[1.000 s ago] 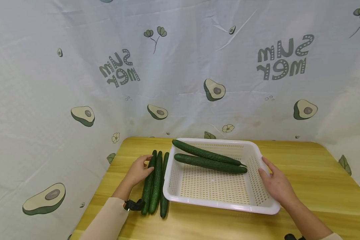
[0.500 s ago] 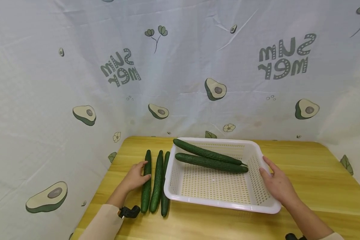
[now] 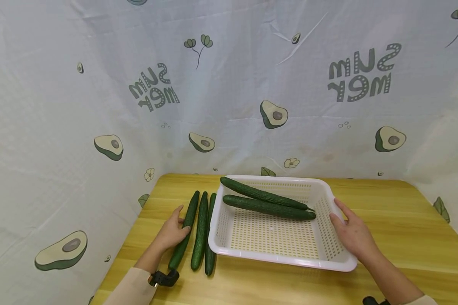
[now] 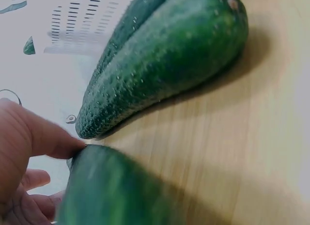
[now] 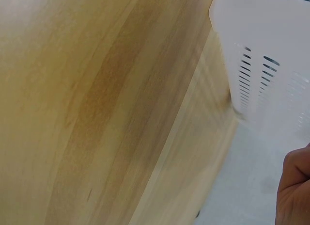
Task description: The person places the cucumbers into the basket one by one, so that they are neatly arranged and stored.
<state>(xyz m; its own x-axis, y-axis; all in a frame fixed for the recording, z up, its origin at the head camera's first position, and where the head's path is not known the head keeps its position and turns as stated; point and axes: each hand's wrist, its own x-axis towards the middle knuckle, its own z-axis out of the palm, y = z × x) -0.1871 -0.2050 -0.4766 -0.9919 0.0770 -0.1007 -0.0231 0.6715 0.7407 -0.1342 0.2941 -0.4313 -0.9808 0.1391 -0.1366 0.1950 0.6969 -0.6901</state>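
"Five cucumbers in all?"

"Yes. Two lie in the white basket [image 3: 271, 243], three on the table [image 3: 397, 228] to its left."

"What does the left hand [image 3: 169, 232] hold?"

"The leftmost cucumber [image 3: 180, 247], which lies aslant on the wood. The thumb and fingers pinch it from opposite sides near its middle, while the index finger stretches out beside it."

"And its neighbours?"

"The middle cucumber [image 3: 200, 231] lies just to its right, with a gap widening toward the near ends. The right cucumber [image 3: 210, 256] runs close along the basket, partly hidden by the rim; whether they touch cannot be told."

"The right hand [image 3: 353, 235]?"

"It grips the basket's right side, thumb over the rim. Most of the other fingers are hidden, so whether they are spread or pressed together cannot be told."

"How do the two inside lie?"

"The far cucumber [image 3: 263, 195] reaches up to the rim at the far left corner. The near cucumber [image 3: 269, 208] lies in front of it, and their right ends come close together."

"And behind the table?"

"Pale cloth [image 3: 229, 84] printed with avocados."
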